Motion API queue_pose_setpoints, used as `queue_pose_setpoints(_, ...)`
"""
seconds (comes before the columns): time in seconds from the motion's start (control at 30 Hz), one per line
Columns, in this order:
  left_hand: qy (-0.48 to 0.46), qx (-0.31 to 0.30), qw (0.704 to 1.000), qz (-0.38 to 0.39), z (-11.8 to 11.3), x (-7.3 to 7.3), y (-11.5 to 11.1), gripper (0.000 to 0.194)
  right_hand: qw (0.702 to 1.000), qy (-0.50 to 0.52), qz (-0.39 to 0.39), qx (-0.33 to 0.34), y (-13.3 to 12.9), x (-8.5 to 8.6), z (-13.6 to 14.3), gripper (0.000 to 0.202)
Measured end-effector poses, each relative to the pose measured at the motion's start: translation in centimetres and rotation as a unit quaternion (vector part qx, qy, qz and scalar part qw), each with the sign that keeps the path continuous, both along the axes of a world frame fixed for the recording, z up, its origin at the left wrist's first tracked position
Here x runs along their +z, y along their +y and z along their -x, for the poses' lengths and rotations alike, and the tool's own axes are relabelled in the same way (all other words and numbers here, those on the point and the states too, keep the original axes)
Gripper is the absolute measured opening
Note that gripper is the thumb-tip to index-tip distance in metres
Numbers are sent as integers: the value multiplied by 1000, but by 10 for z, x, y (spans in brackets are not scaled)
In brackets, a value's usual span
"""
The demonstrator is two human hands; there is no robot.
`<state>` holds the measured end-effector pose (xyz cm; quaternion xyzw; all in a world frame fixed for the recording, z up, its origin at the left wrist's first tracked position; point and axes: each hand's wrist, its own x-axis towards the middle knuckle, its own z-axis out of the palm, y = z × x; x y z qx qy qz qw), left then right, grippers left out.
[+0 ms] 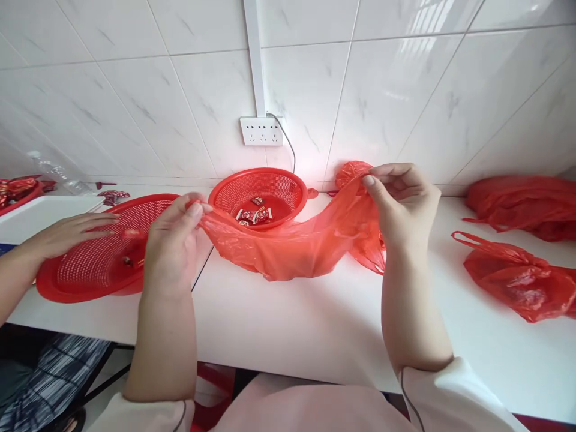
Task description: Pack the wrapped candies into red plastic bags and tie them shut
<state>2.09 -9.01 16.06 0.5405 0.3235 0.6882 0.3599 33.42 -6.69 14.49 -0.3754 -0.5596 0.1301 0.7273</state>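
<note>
A thin red plastic bag [288,255] is stretched between my two hands above the white table. My left hand [173,240] pinches its left end between thumb and fingers. At the other end, my right hand [402,198] grips the bag's upper right corner, held a little higher. The middle of the bag sags down, partly see-through. Just behind it stands a round red mesh basket [220,193] with several small wrapped candies [255,215] lying at its bottom.
A co-worker's hand [67,240] reaches over a tilted red basket [90,267] on the left. Filled red bags [522,279] lie at right. Behind are a power socket [262,132] with a cable and a tiled wall. A clear bottle [58,174] stands far left.
</note>
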Motion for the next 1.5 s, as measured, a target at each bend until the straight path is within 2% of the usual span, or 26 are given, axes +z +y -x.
queue_pose_setpoints(0.07,40,-80,996,-16,-13,13,2,21,999,-32,-24,0,-2,6,9,8)
queue_pose_setpoints(0.1,69,-134,988,9,-22,17,3,34,998,-55,-37,13,-4,9,16,7)
queue_pose_setpoints(0.17,151,-235,956,92,-41,19,5,55,988,-124,-56,69,-10,16,31,5)
queue_pose_setpoints(0.23,232,-278,920,149,-60,16,8,48,965,-207,-76,144,-16,21,47,6)
queue_pose_setpoints(0.3,269,-284,907,159,-76,10,10,20,943,-258,-96,188,-20,22,57,12)
queue_pose_setpoints(0.37,249,-283,909,176,-85,6,12,26,944,-258,-87,188,-20,18,60,21)
queue_pose_setpoints(0.47,186,-281,919,205,-87,3,15,33,951,-235,5,202,-15,4,53,28)
queue_pose_setpoints(0.6,166,-274,923,214,-84,-2,19,36,951,-176,106,230,-10,-11,42,15)
queue_pose_setpoints(0.67,157,-265,926,217,-84,-7,21,34,951,-144,120,246,-11,-13,40,14)
queue_pose_setpoints(0.77,147,-280,921,227,-86,-16,23,33,941,-141,124,281,-12,-12,43,27)
queue_pose_setpoints(0.9,156,-313,903,250,-87,-26,26,33,938,-168,141,269,-9,-13,45,25)
queue_pose_setpoints(1.03,134,-298,906,268,-82,-29,36,34,940,-162,154,256,-9,-15,37,28)
queue_pose_setpoints(1.1,119,-293,908,274,-78,-29,42,37,928,-194,157,275,-12,-15,33,27)
queue_pose_setpoints(1.17,111,-294,908,277,-75,-28,46,35,898,-265,159,313,-13,-15,31,25)
queue_pose_setpoints(1.23,130,-301,907,265,-72,-26,47,23,864,-326,154,351,-11,-16,30,19)
queue_pose_setpoints(1.3,197,-308,904,221,-69,-23,44,10,846,-325,156,392,-5,-19,33,10)
queue_pose_setpoints(1.33,254,-298,902,184,-68,-21,41,10,851,-294,159,404,-2,-21,36,4)
queue_pose_setpoints(1.4,399,-224,885,79,-67,-18,33,19,888,-194,160,385,7,-26,43,7)
queue_pose_setpoints(1.47,530,-107,840,-46,-66,-17,24,25,920,-95,162,344,15,-32,51,17)
queue_pose_setpoints(1.5,569,-59,814,-101,-65,-17,21,26,921,-63,172,343,19,-34,55,22)
